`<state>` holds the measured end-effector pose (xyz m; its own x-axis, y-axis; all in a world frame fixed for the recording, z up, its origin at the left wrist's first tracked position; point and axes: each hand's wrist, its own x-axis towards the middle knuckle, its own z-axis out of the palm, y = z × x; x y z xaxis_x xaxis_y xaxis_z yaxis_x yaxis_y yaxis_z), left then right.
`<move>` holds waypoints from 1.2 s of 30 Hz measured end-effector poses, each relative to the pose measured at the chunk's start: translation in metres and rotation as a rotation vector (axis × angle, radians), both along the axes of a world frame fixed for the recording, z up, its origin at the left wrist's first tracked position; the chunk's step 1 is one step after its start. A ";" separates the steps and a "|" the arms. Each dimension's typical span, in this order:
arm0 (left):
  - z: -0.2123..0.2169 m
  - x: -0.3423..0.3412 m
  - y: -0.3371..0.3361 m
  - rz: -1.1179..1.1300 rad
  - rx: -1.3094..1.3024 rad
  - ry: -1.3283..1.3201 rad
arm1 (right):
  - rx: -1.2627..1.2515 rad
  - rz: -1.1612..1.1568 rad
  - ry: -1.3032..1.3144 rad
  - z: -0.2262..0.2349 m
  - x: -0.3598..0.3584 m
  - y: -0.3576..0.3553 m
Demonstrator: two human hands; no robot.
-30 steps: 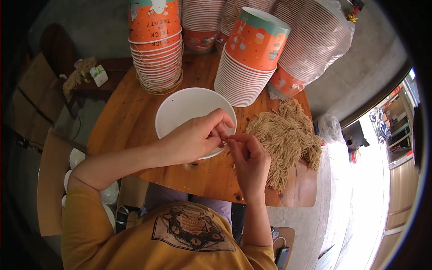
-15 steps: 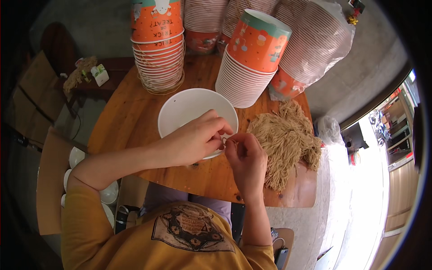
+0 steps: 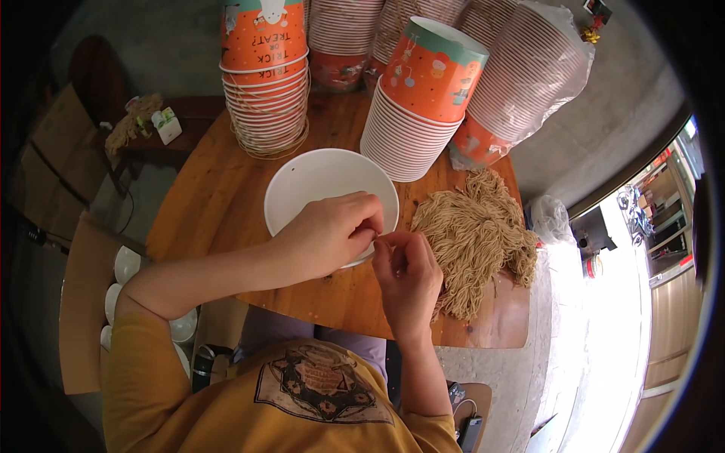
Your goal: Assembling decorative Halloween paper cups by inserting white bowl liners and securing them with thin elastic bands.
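Observation:
A white paper bucket (image 3: 302,177) stands on the wooden table before me, its open top facing up, with a small dark hole in its far wall. My left hand (image 3: 332,230) reaches over its near side, thumb and fingers pinched together. Against those fingertips, at the near right rim, my right hand (image 3: 408,279) is also closed in a pinch. Between them a bit of thin string barely shows; the fingers hide most of it. Just right of my right hand lies a loose heap of tan strings (image 3: 476,241).
At the far left of the table (image 3: 204,196) stands a stack of orange buckets (image 3: 264,64) with string loops hanging round it. Another bucket stack (image 3: 423,98) leans beside it, and plastic-wrapped stacks (image 3: 529,68) rise behind. A cardboard box (image 3: 83,302) holding white bowl-shaped pieces sits at left.
Both hands have drawn closer together at the rim, the right one shifting slightly left. The small string loop seen between the fingertips before is now mostly hidden.

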<state>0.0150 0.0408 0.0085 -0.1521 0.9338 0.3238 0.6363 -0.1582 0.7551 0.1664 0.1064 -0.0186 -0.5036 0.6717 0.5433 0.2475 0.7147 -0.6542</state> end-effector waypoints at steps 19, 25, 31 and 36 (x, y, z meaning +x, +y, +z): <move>0.003 -0.001 0.004 -0.119 -0.145 -0.306 | -0.311 0.023 0.195 -0.020 0.003 0.005; -0.003 -0.007 0.008 -0.238 -0.170 -0.520 | -0.620 0.111 0.369 -0.019 0.002 0.008; -0.002 -0.007 0.010 -0.257 -0.190 -0.540 | -0.153 -0.040 0.175 -0.015 0.006 0.008; 0.001 -0.005 0.010 -0.197 -0.258 -0.573 | 0.302 -0.069 0.086 -0.016 0.010 0.015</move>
